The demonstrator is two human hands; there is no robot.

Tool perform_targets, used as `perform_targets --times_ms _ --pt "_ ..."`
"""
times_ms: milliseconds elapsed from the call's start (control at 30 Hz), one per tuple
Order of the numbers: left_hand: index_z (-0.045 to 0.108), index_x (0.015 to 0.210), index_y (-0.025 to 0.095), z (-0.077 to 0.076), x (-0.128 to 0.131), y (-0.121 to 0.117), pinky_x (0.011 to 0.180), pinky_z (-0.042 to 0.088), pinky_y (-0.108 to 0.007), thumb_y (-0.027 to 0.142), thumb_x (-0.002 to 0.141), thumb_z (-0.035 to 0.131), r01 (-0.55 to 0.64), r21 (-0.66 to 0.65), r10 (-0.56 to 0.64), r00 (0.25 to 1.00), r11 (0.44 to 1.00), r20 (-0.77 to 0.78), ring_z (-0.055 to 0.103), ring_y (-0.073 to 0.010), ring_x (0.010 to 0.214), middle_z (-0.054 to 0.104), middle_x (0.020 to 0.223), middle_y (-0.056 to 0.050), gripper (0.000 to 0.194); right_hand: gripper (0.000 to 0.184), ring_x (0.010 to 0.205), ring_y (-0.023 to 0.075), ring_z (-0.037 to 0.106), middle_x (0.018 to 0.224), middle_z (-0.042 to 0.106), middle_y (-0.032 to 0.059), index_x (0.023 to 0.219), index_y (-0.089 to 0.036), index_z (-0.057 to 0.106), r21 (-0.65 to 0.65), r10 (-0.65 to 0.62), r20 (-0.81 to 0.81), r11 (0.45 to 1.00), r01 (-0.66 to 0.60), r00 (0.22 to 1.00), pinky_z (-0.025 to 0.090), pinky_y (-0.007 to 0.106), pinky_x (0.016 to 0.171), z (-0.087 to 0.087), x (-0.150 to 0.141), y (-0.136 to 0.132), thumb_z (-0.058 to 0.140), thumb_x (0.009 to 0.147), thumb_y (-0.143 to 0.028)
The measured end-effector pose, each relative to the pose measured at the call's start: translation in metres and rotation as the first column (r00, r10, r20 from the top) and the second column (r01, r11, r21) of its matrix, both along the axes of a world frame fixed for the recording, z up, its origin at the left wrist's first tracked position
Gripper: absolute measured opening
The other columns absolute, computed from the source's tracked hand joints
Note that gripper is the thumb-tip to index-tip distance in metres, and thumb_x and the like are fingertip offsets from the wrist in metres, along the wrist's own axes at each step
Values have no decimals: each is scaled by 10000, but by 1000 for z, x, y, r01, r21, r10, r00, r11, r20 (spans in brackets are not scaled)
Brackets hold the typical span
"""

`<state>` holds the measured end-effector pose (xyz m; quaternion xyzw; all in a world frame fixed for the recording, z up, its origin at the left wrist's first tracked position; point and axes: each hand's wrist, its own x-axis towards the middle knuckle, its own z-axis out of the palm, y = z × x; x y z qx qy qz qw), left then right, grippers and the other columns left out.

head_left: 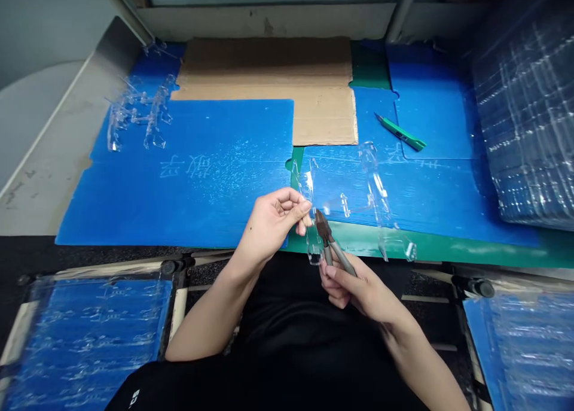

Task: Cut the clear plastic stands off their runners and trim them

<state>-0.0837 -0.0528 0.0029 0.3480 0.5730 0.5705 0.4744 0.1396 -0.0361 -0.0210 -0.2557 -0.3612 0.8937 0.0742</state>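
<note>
My left hand [280, 219] pinches a long clear plastic part [308, 186] between thumb and fingers, near the front edge of the table. In my right hand [352, 282] are cutting pliers [329, 237] with grey handles, my fingers wrapped around them. The dark jaws of the pliers lie right beside the clear part, close to my left fingertips; whether they touch it I cannot tell. Just to the right, a second clear plastic piece [379, 192] with a side branch lies over the blue sheet.
A green utility knife [400, 131] lies at the right on blue sheets [233, 136]. Clear plastic pieces [139, 115] sit at the far left. Cardboard [269, 64] covers the back. Stacked clear trays [529, 124] stand at right; racks with filled trays [89, 339] flank me below.
</note>
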Motion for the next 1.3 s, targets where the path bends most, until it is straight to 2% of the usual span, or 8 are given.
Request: perform_targets --times_ms 133,300,400,533,667,933,1100,1300 --pt "724 792 178 -6 -30 29 533 498 -268 483 888 862 -12 -151 -49 918 989 -393 651 -164 515 729 645 -49 347 407 575 69 228 751 344 -89 940 -232 459 -66 -38 -41 997 35 998 214 208 492 -16 19 -2 737 1027 -516" --pt "787 857 230 24 -61 59 642 403 -306 403 888 863 -172 -130 -74 301 976 -951 681 -265 697 712 684 -67 191 392 586 71 296 753 382 -79 978 -215 516 -94 -19 -79 995 12 997 286 200 511 -17 52 -18 747 1023 -528" --pt "812 953 279 56 -30 103 687 355 -301 319 853 875 159 -116 -145 187 981 -972 691 -279 860 769 916 -72 124 388 606 73 332 768 404 -69 982 -204 534 -78 -30 -80 997 24 996 324 200 531 -15 66 -25 745 1027 -527" --pt "838 956 315 67 55 176 667 306 -296 202 698 929 723 -405 -524 -70 560 -849 645 -235 774 759 912 -26 296 398 624 80 346 780 409 -62 973 -202 539 -17 -63 -63 998 62 996 337 206 546 -12 76 -28 753 1021 -535" --pt "777 680 277 55 108 220 688 319 -325 33 602 907 677 -684 -639 -404 273 -655 563 -235 654 629 627 -1 287 397 622 90 344 748 386 -68 957 -206 531 40 -86 -47 995 88 995 330 217 554 -8 81 -30 730 1034 -541" --pt "663 539 192 84 38 173 555 311 -268 185 740 952 697 -346 -713 338 629 -614 513 -143 469 583 499 -3 352 354 718 130 416 836 461 -33 1092 -219 561 233 -131 68 966 112 989 408 260 659 -1 78 -26 633 1084 -566" --pt "622 700 204 52 15 87 389 330 -214 535 915 832 453 -176 -485 833 874 -267 522 -112 381 683 552 -29 448 320 838 169 481 955 527 -5 1161 -249 548 441 -148 236 897 30 960 435 312 776 14 64 -11 540 1127 -566" --pt "655 783 181 10 26 30 389 363 -175 577 946 805 370 -68 -370 929 927 12 523 -76 382 693 562 -20 454 279 948 201 534 1056 591 11 1150 -247 533 521 -52 311 845 -125 949 423 372 901 31 47 -3 523 1137 -525"
